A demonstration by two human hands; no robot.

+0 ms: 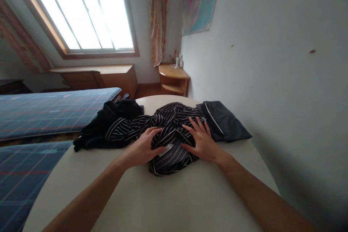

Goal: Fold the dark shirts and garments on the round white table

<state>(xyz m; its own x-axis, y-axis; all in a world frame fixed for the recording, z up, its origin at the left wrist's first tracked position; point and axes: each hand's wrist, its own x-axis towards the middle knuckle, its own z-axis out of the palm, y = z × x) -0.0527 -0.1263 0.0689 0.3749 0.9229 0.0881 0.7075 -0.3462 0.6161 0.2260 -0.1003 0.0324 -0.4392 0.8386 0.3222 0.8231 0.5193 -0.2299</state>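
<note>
A crumpled black shirt with thin white stripes [174,116] lies on the round cream table [168,199], its collar opening towards me. My left hand [144,149] rests on the shirt's left side, thumb apart from the fingers, the thumb tip by a small white label [165,150] in the neck. On the right side of the collar, my right hand [201,143] lies with its fingers spread over the fabric. Neither hand visibly grips the cloth. One sleeve stretches left onto a pile of dark clothing [119,108].
A folded dark grey garment with a white line [231,121] lies right of the shirt, near the white wall [285,90]. Blue plaid mattresses [54,110] stand left of the table. Beyond it are a wooden corner shelf [172,71] and a low wooden cabinet [116,76] under the window.
</note>
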